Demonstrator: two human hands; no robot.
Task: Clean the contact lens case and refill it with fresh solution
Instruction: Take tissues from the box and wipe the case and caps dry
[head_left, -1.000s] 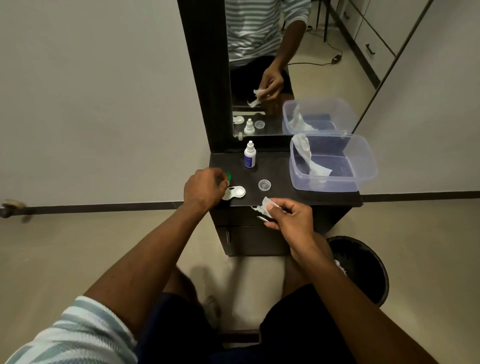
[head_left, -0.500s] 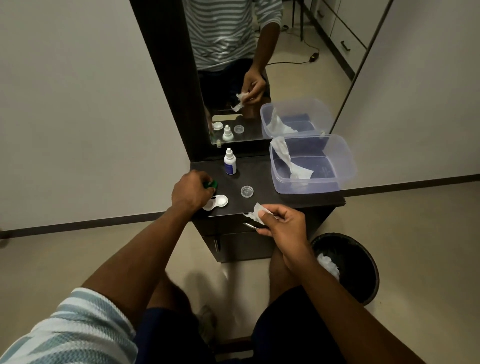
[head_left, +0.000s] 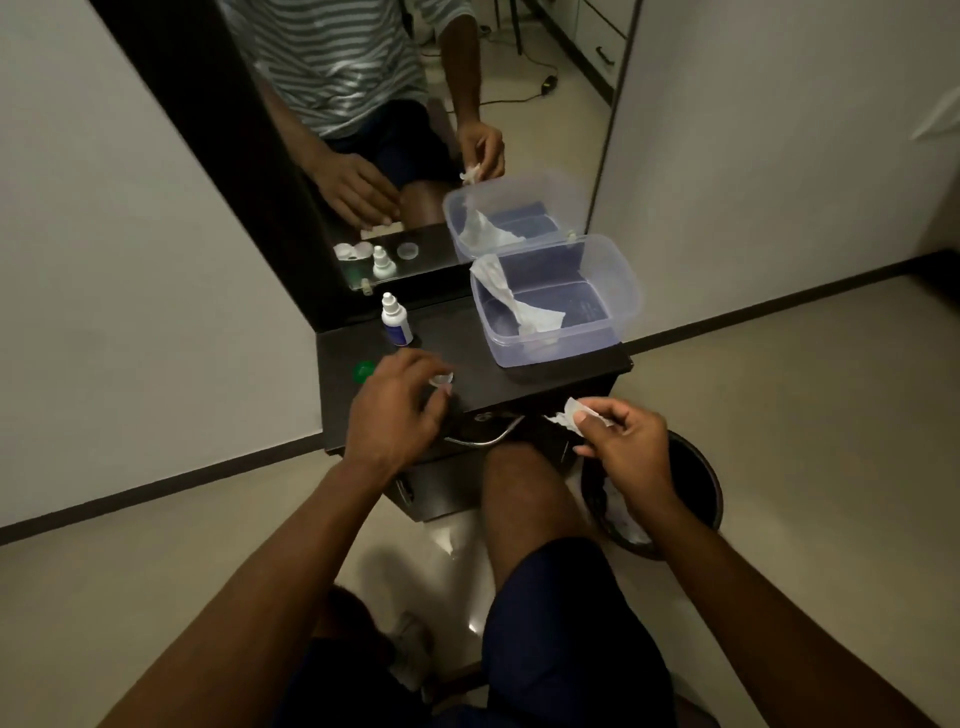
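Head view: right hand (head_left: 623, 441) pinches tissue (head_left: 569, 415); left hand (head_left: 395, 415) over case (head_left: 441, 379).

The picture is dim and warm-toned. The walls at upper left and right are the brightest areas. A small glare spot sits on the floor (head_left: 470, 626) at bottom centre. The left hand (head_left: 395, 415) is motion-blurred. Wide-angle distortion tilts the mirror (head_left: 415, 104) and bends the wall lines near the edges.

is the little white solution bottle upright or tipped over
Upright: the small white solution bottle with a blue label stands on its base, nozzle up, at the back of the dark cabinet top.
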